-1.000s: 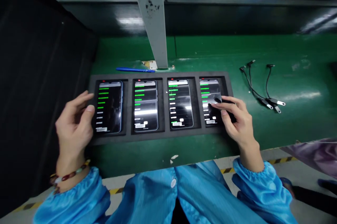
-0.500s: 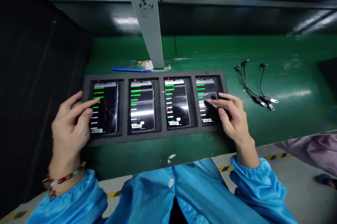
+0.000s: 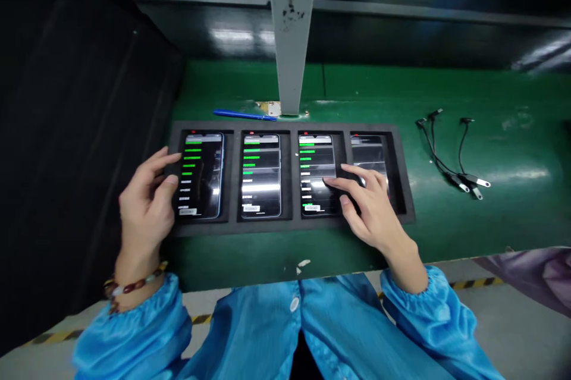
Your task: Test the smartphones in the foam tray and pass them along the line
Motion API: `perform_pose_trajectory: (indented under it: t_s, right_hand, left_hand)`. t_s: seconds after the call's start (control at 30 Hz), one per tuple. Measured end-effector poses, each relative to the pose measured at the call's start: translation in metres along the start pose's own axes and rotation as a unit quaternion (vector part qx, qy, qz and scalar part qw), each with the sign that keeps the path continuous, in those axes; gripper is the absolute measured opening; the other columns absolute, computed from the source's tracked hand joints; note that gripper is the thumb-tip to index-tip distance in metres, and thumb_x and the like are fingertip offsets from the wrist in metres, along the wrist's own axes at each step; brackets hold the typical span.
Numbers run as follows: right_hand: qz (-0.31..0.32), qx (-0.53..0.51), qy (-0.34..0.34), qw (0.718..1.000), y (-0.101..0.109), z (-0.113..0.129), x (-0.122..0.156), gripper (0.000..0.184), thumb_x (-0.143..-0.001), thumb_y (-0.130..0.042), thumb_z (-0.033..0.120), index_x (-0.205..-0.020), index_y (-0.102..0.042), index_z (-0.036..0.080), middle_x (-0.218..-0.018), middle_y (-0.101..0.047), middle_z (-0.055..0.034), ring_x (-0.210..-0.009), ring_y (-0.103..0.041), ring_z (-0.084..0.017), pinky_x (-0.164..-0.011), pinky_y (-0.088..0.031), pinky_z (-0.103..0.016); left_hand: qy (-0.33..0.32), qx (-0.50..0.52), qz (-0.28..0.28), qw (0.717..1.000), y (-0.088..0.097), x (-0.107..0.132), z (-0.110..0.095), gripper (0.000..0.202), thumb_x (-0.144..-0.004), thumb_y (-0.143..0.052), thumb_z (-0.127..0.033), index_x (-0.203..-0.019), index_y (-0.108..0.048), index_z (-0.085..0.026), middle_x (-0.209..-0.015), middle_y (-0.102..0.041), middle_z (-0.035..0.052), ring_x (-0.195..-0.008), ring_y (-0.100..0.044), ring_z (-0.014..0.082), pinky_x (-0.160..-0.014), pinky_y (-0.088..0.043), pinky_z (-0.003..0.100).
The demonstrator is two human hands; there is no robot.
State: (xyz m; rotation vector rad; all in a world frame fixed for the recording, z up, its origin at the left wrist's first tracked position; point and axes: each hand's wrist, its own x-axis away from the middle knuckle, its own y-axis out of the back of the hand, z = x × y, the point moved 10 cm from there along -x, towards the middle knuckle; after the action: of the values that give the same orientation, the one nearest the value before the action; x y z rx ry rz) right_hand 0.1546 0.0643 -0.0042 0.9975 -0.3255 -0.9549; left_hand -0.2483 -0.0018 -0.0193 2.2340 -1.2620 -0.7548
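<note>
Several smartphones lie face up in a row, each in its own slot of a black foam tray (image 3: 263, 228). My right hand (image 3: 372, 207) has its fingers apart, the index fingertip at the screen of the phone second from the right (image 3: 316, 166). Partly under that hand is the rightmost phone (image 3: 368, 151), its screen mostly dark. My left hand (image 3: 149, 201) is at the tray's left edge, fingers spread and holding nothing, beside the leftmost phone (image 3: 203, 178). That phone and the phone second from the left (image 3: 261, 175) show lists with green and white lines.
Behind the tray lies a blue pen (image 3: 243, 115), near the foot of a grey metal post (image 3: 292, 41). Short black cables (image 3: 450, 160) rest on the green bench (image 3: 504, 213) to the right. A dark curtain-like panel (image 3: 80, 130) borders the left; purple fabric (image 3: 535, 270) shows at lower right.
My right hand has moved left from the rightmost phone to its neighbour. The rightmost screen has switched from a list to a darker display. My left index finger has drawn back from the leftmost screen.
</note>
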Motion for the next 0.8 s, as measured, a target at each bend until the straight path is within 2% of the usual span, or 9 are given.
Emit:
perform_pose_trajectory:
  t_s: [0.17,0.33,0.4,0.47,0.53,0.6,0.73,0.8]
  right_hand:
    - [-0.01,-0.004,0.014,1.0,-0.004,0.018,-0.008,0.042,-0.109,-0.046,0.027,-0.143,-0.07,0.032,-0.136,-0.08,-0.0064,-0.149,-0.06,-0.035,-0.119,-0.039,-0.06]
    - [0.044,-0.027,0.076,0.996,-0.04,0.063,-0.024,0.045,-0.107,-0.046,0.02,-0.146,-0.067,0.028,-0.139,-0.079,-0.0087,-0.15,-0.059,-0.032,-0.119,-0.041,-0.057]
    - [0.062,-0.037,0.087,0.994,-0.051,0.074,-0.029,0.045,-0.107,-0.046,0.019,-0.146,-0.067,0.027,-0.138,-0.079,-0.0079,-0.152,-0.058,-0.031,-0.121,-0.04,-0.057]
    - [0.07,-0.04,0.089,0.993,-0.054,0.077,-0.031,0.043,-0.108,-0.046,0.02,-0.145,-0.067,0.028,-0.138,-0.079,-0.0073,-0.15,-0.059,-0.031,-0.123,-0.04,-0.058]
    - [0.055,-0.036,0.083,0.994,-0.046,0.072,-0.031,0.041,-0.109,-0.046,0.023,-0.144,-0.068,0.029,-0.142,-0.078,-0.0076,-0.148,-0.061,-0.032,-0.122,-0.041,-0.059]
    - [0.012,-0.037,0.064,0.997,-0.027,0.059,-0.028,0.04,-0.111,-0.046,0.028,-0.144,-0.069,0.031,-0.144,-0.076,-0.0081,-0.146,-0.063,-0.034,-0.121,-0.042,-0.061]
    - [-0.089,-0.038,-0.003,0.995,0.014,0.02,-0.014,0.039,-0.113,-0.047,0.032,-0.145,-0.069,0.033,-0.14,-0.079,-0.0078,-0.149,-0.061,-0.038,-0.125,-0.04,-0.067]
    - [-0.139,-0.026,-0.053,0.989,0.032,-0.005,-0.004,0.041,-0.112,-0.049,0.036,-0.147,-0.069,0.032,-0.143,-0.078,-0.0096,-0.149,-0.061,-0.037,-0.128,-0.041,-0.065]
  left_hand:
    - [0.008,0.032,0.008,0.999,-0.004,0.01,-0.001,0.039,-0.101,-0.064,-0.032,-0.137,-0.075,-0.02,-0.159,-0.067,0.0111,-0.147,-0.065,0.0306,-0.123,-0.054,0.048]
    - [0.031,0.077,0.008,0.996,-0.006,0.015,0.006,0.036,-0.102,-0.066,-0.034,-0.133,-0.075,-0.02,-0.156,-0.07,0.0113,-0.136,-0.072,0.0288,-0.117,-0.058,0.046]
    - [0.041,0.101,0.009,0.994,-0.006,0.017,0.01,0.036,-0.101,-0.068,-0.037,-0.132,-0.075,-0.021,-0.155,-0.071,0.0114,-0.135,-0.073,0.0289,-0.116,-0.059,0.046]
    - [0.046,0.113,0.019,0.992,-0.007,0.018,0.014,0.036,-0.101,-0.07,-0.039,-0.133,-0.074,-0.023,-0.156,-0.07,0.0109,-0.138,-0.071,0.029,-0.117,-0.059,0.046]
    - [0.05,0.116,0.038,0.991,-0.009,0.019,0.017,0.038,-0.101,-0.07,-0.04,-0.136,-0.072,-0.026,-0.16,-0.067,0.0105,-0.141,-0.069,0.0286,-0.118,-0.058,0.046]
    - [0.051,0.114,0.059,0.99,-0.011,0.021,0.019,0.043,-0.101,-0.072,-0.042,-0.14,-0.069,-0.027,-0.165,-0.062,0.011,-0.143,-0.068,0.0288,-0.118,-0.058,0.046]
    - [0.024,0.093,0.093,0.991,-0.016,0.021,0.018,0.059,-0.093,-0.08,-0.044,-0.147,-0.063,-0.027,-0.172,-0.053,0.0138,-0.15,-0.062,0.0319,-0.12,-0.056,0.048]
    - [0.008,0.08,0.098,0.992,-0.016,0.021,0.017,0.063,-0.091,-0.083,-0.044,-0.147,-0.063,-0.027,-0.172,-0.052,0.0141,-0.153,-0.059,0.033,-0.12,-0.056,0.048]
